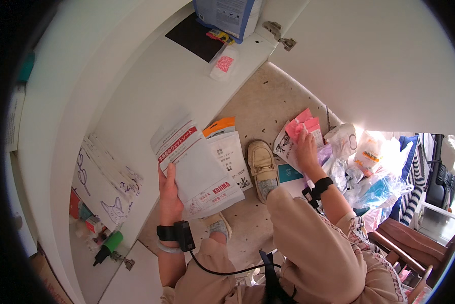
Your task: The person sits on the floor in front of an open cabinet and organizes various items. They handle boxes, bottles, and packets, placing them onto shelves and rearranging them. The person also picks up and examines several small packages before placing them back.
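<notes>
My left hand (170, 199) grips a flat white KOJIMA packet (200, 167) with a red band, thumb on its front and fingers hidden behind it. A white printed pouch (233, 155) and a packet with an orange top (221, 126) show partly behind it. To the right, my right hand (308, 150) has its fingers closed over small pink packets (303, 123). These overlap a white packet with black drawings (285, 142), near the floor beside my right shoe (261, 161). A teal and white packet (290, 173) lies under my right wrist.
An open white cabinet (151, 87) holds a blue bag (225, 17), a small wrapped pack (223, 64), a stack of drawn-on paper (109, 186) and a green-and-black bottle (108, 247). Its hinged door (364, 64) stands at right, near a heap of plastic bags (368, 178).
</notes>
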Motion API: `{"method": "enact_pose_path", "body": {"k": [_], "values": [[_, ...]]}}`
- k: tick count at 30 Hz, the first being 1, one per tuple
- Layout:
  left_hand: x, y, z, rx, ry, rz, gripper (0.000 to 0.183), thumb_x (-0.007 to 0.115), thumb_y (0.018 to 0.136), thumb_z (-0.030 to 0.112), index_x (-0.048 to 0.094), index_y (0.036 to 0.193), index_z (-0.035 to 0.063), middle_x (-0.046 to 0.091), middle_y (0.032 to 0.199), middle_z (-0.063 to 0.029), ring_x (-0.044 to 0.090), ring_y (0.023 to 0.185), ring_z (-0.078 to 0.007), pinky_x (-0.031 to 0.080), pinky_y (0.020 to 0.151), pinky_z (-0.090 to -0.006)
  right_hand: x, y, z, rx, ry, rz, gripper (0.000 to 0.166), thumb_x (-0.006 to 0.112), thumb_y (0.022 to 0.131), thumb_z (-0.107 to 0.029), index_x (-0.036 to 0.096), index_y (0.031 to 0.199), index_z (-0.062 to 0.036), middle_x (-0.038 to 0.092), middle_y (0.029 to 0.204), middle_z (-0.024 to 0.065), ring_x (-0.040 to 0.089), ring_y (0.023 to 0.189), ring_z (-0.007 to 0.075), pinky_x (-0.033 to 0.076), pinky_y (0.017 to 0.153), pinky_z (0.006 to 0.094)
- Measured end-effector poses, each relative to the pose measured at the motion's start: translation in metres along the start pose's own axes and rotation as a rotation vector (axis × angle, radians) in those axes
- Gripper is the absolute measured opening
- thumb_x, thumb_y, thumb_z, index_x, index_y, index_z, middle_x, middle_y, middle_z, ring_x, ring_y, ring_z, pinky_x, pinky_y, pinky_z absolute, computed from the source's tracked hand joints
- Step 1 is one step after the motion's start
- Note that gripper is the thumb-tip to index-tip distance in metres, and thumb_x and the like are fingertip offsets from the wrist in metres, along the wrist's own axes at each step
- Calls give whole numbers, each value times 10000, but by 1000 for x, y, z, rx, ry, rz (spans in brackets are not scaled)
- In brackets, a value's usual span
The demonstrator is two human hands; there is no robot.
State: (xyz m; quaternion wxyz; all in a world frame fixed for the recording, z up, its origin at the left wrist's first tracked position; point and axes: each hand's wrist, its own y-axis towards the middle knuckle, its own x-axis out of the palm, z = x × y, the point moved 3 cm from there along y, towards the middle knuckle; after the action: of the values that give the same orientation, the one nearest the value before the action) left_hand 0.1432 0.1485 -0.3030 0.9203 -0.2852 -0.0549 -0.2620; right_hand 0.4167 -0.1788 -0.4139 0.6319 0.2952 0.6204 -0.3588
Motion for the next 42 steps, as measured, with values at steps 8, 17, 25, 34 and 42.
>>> {"method": "enact_pose_path", "body": {"k": [8, 17, 25, 34, 42], "values": [[-8, -6, 3, 63, 66, 25, 593, 588, 984, 247, 330, 1473, 31, 498, 1390, -97, 477, 1252, -187, 355, 1077, -334, -69, 31, 29, 40, 232, 143, 659, 505, 833, 68, 452, 1427, -212, 257, 1517, 281, 465, 1276, 454, 487, 888, 510], [-47, 6, 11, 61, 0, 179, 604, 603, 972, 279, 344, 1460, 36, 498, 1392, -120, 502, 1234, -204, 379, 1065, -338, -18, -19, -43, -205, -102, -55, 277, 687, 775, -195, 679, 994, -25, 355, 1497, 146, 321, 1382, 345, 368, 963, 557], [-51, -1, 18, 110, 247, 238, 568, 645, 946, 223, 405, 1416, 13, 541, 1338, -112, 512, 1198, -192, 390, 1037, -331, -85, 18, -17, 103, 465, 370, 106, 608, 817, -101, 621, 903, -39, 541, 710, 159, 575, 666, 339, 438, 585, 444], [-87, 39, 47, 382, 548, 244, 531, 662, 926, 221, 451, 1347, -25, 556, 1293, -136, 525, 1155, -209, 405, 996, -333, -118, 5, -143, -1161, 510, 138, 254, 620, 778, -90, 652, 1026, -46, 632, 1165, 102, 639, 867, 219, 494, 757, 352], [-152, 53, 0, 504, 1041, 548, 802, 743, 840, 246, 310, 1452, -40, 520, 1273, -216, 522, 1142, -296, 391, 1015, -365, -50, -13, -163, -1198, 461, -248, 272, 623, 763, -66, 625, 1034, -44, 555, 1203, 133, 591, 1007, 273, 461, 886, 390]]}}
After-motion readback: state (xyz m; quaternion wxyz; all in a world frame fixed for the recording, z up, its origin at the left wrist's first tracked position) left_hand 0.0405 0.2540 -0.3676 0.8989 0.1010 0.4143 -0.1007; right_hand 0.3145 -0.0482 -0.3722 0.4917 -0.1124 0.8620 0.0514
